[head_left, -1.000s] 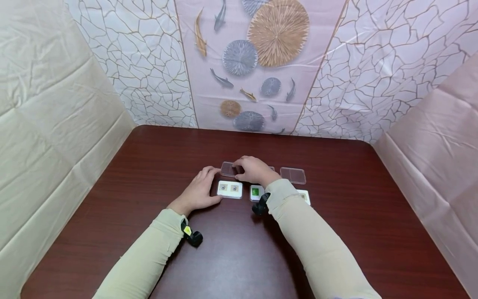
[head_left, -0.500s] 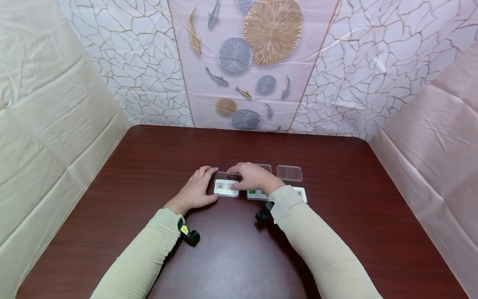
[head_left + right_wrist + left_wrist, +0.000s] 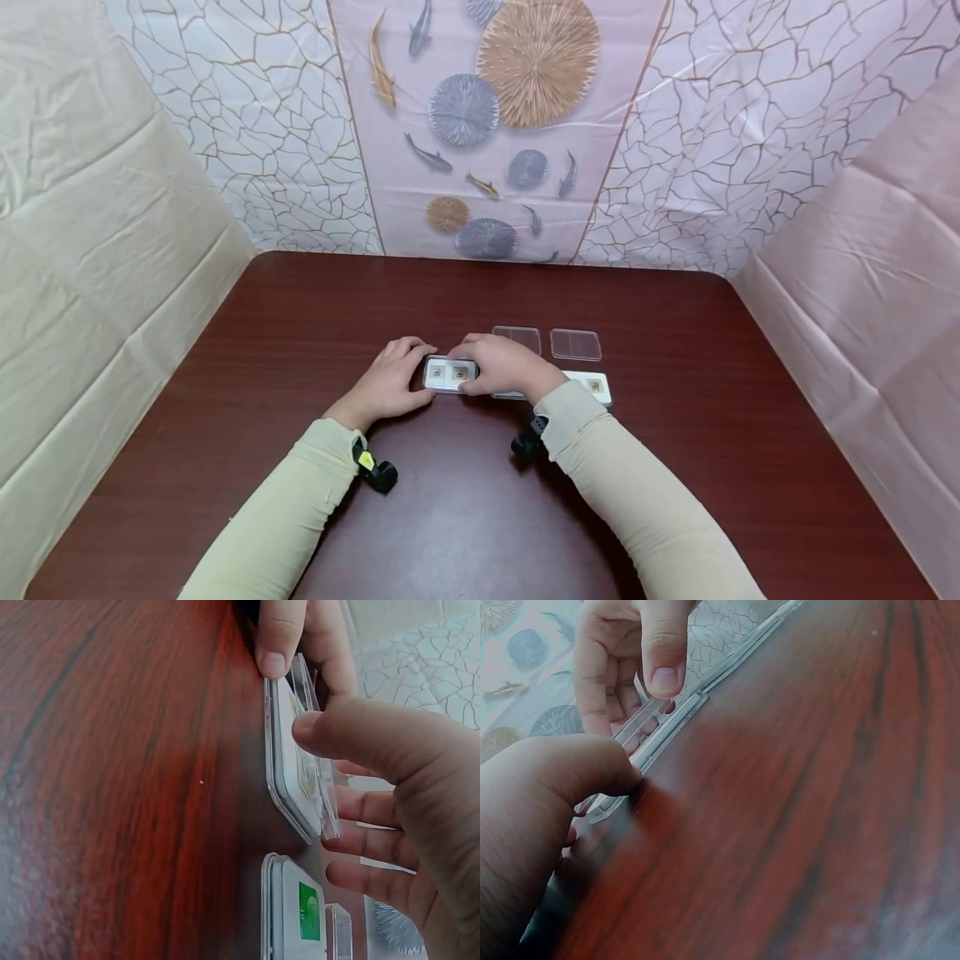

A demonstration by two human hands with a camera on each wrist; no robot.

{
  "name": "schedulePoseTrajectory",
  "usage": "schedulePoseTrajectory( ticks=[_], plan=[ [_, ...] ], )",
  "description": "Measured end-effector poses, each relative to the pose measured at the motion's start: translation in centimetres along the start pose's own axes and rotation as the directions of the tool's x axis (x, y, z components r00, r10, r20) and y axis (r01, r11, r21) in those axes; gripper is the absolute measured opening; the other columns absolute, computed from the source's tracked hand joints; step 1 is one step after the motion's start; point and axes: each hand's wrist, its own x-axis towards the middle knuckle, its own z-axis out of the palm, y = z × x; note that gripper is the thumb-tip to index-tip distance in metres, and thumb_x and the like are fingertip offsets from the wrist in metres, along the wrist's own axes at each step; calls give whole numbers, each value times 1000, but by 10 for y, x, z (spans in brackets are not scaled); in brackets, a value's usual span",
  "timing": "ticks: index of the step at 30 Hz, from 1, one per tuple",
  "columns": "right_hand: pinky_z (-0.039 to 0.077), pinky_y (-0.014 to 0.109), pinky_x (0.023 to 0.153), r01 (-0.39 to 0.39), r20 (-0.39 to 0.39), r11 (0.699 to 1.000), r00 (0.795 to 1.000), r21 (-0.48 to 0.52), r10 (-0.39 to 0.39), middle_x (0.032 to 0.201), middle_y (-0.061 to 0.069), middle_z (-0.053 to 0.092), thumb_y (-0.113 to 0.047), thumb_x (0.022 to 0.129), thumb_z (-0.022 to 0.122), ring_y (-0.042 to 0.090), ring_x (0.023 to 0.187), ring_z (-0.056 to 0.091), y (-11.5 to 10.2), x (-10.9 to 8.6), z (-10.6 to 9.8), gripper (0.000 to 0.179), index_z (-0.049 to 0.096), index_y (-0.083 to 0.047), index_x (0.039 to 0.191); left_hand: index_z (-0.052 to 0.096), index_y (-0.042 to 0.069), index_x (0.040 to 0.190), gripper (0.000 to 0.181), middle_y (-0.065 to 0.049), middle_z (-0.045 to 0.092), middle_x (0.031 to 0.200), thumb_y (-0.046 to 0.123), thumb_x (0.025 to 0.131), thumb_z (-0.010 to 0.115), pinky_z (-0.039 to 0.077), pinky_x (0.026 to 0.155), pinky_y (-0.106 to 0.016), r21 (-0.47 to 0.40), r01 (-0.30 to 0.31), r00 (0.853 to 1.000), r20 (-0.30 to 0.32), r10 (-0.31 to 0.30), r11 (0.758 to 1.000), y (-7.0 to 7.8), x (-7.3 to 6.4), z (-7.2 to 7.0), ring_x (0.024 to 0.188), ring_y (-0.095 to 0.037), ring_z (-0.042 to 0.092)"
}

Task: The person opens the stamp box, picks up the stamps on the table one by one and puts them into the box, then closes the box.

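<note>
On the table lies a flat clear case [image 3: 450, 374] with a white insert bearing two small square pieces. My left hand [image 3: 390, 379] grips its left end, thumb on the near edge and fingers at the far edge. With my right hand [image 3: 504, 364] I pinch a clear plastic lid [image 3: 328, 806], which lies over the case; in the right wrist view it stands slightly tilted above the white insert [image 3: 289, 757]. The right thumb is at the lid's near edge, and the fingers are behind it.
Right of this case is a second one [image 3: 289, 915] with a green piece, mostly hidden by my right hand in the head view. A third white case [image 3: 597, 385] lies farther right. Two clear lids [image 3: 576, 344] [image 3: 519, 337] lie behind them on the brown table [image 3: 360, 292].
My right hand has picked up the leftmost clear lid from behind the case and brought it toward me over the white insert. The left hand has stayed at the case's left end.
</note>
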Motion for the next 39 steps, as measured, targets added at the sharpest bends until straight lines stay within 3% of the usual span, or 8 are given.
schedulePoseTrajectory(
  ticks=[28,39],
  plan=[
    [50,32,89,-15,-24,999,1000,-35,15,121,0,63,-30,81,81,15,101,61,0,-2,9,48,70,-16,126,60,9,132,57,-14,49,136,34,83,72,33,110,-55,8,-27,1000,4,27,1000,2,0,-2,129,-36,43],
    [48,36,96,-56,-2,997,998,-59,56,130,3,60,-35,84,80,20,118,55,-2,-2,9,50,69,-18,129,59,11,139,61,-12,49,139,38,86,70,32,112,-52,26,-26,1000,16,26,999,0,-1,-1,130,-34,42]
  ],
)
